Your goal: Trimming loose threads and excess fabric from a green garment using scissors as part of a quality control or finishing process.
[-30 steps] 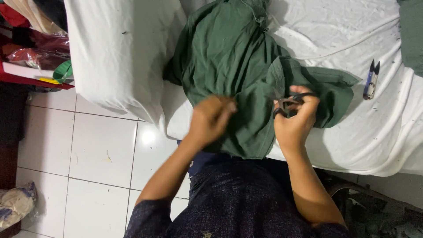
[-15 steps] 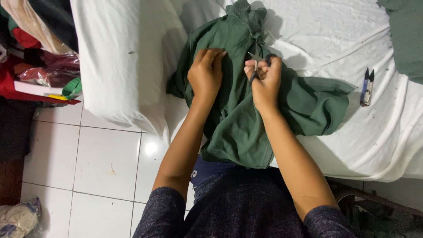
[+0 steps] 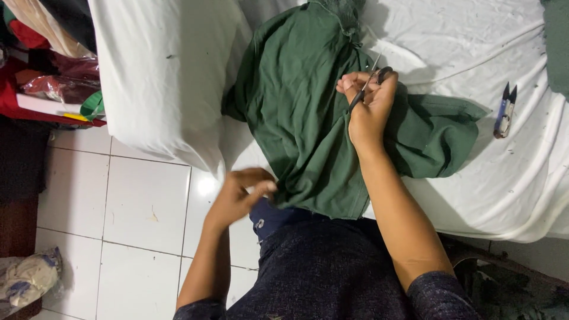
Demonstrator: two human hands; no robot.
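Note:
A dark green garment (image 3: pixel 302 112) lies crumpled on a surface covered with a white sheet (image 3: pixel 456 35). My right hand (image 3: pixel 368 106) rests on the garment's middle, shut on small scissors (image 3: pixel 368 80) whose blades point up and to the right. At the sheet's near edge my left hand (image 3: pixel 240 195) pinches the garment's lower hem, close to my dark blue clothing (image 3: pixel 332 266).
A small thread snipper (image 3: pixel 505 111) lies on the sheet at the right. More green cloth (image 3: pixel 557 41) shows at the top right corner. Red bags and fabric (image 3: pixel 41 83) pile up at the left. White floor tiles (image 3: pixel 130 207) and a bundle of cloth (image 3: pixel 26 278) lie below.
My left hand has dropped from the garment's middle to its lower hem at the sheet's edge. My right hand stays on the garment with the scissors.

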